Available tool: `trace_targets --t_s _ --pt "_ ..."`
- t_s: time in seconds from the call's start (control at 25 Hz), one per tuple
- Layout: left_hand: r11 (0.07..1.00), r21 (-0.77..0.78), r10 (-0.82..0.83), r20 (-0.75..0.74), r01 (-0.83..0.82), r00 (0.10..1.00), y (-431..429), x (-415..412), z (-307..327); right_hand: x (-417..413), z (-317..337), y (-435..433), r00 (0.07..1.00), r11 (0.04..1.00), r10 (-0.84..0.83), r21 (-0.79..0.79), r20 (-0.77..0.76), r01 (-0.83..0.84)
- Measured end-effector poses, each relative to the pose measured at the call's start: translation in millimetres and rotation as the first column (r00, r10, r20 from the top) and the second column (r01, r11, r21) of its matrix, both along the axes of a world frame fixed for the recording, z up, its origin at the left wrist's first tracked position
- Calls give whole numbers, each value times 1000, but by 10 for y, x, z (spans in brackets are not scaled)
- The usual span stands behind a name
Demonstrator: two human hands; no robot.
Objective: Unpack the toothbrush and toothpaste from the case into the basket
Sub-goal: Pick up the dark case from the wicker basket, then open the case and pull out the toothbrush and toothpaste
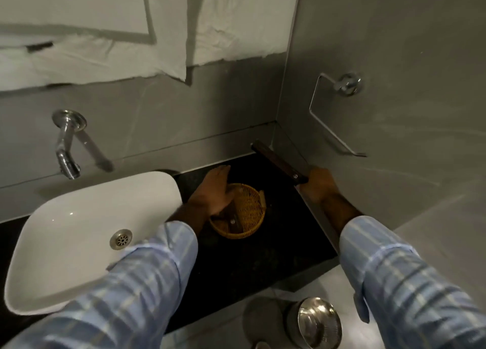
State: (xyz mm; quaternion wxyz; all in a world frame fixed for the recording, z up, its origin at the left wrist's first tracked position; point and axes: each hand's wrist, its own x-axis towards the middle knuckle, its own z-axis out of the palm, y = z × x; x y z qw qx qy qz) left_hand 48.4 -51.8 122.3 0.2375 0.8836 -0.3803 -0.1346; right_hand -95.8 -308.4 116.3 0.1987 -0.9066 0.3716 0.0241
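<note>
A round woven yellow basket [249, 217] sits on the black counter beside the sink. A small dark box [234, 221] lies tilted inside the basket, its upper end under my left hand [215, 191]. That hand rests over the basket's left rim with its fingers stretched toward the back wall. My right hand [319, 184] holds a long dark case [276, 162] by its near end, up against the right wall. The case slants toward the back corner. No toothbrush or toothpaste shows outside its packaging.
A white sink [86, 233] with a drain sits left of the basket, under a wall tap [65, 148]. A chrome towel holder [339, 112] is on the right wall. A steel bin [315, 322] stands on the floor below the black counter [236, 269].
</note>
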Motion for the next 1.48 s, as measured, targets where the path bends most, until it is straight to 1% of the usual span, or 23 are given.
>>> trace_targets --t_s 0.12,0.24,0.28,0.36,0.44,0.6,0.72,0.96,1.12,1.32,1.4,1.48 --pt "985 -131 97 -143 -116 985 -257 267 671 48 509 -36 994 998 58 -31 92 -56" --pt "960 -216 122 -259 -180 958 -465 525 1245 89 949 -37 987 991 104 -92 126 -92" --pt "939 -275 111 -321 -205 940 -498 582 1381 89 1056 -29 982 989 117 -103 151 -102" --pt "872 -406 52 -479 -274 876 -525 642 1606 81 1231 -16 963 988 129 -118 236 -104" --pt "825 -478 -26 -565 -302 825 -518 664 1757 83 1354 0 942 988 132 -124 310 -98" --pt "792 -531 -71 -570 -301 819 -447 673 1979 129 1536 61 917 986 140 -136 374 -95" --pt "785 -553 -59 -516 -280 855 -356 734 2091 157 1635 113 889 985 158 -136 430 -109" --pt "754 -603 -142 -535 -259 833 -199 866 2234 231 1819 178 873 971 219 -183 437 -152" --pt "759 -620 -172 -484 -198 858 -152 916 2322 301 1903 187 881 959 253 -227 399 -172" --pt "779 -608 -238 -512 -152 825 -88 977 2406 385 1945 185 891 953 256 -255 374 -166" --pt "804 -578 -226 -514 -140 827 -82 1009 2419 402 1952 178 892 952 254 -260 375 -162" --pt "841 -527 -165 -469 -124 868 -107 1024 2424 432 1940 163 886 949 264 -269 382 -167"
